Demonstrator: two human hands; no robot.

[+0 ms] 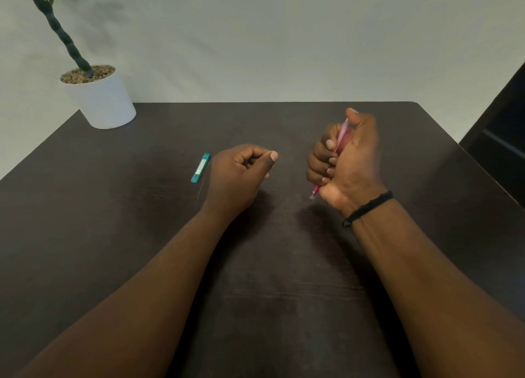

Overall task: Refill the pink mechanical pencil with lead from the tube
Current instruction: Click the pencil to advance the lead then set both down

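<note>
A dark wood-grain surface (270, 264) fills most of the view, backed by a plain pale wall. At its far left corner stands a white pot (103, 102) filled to the rim with small brown pebbles, from which a dark, ridged plant stem (61, 34) leans up to the left toward green leaves at the frame's edge. A dark piece of furniture (502, 147) cuts into the right edge.

The teal lead tube (200, 167) lies flat on the surface just left of the left hand, its long axis running away from the person with a slight tilt to the right. Its contents cannot be made out. A thin dark line, possibly a single lead, lies on the surface near the tube's near end.

The left hand (238, 176) is loosely curled, thumb pressed against the bent forefinger; whether its grip pinches anything cannot be told.

The right hand (346, 161), with a black cord bracelet (368, 208) at the wrist, has its grip closed in a fist around the pink mechanical pencil (341, 139). The pencil is held above the surface, steeply tilted, tip pointing down toward the person and the top end under the thumb.
</note>
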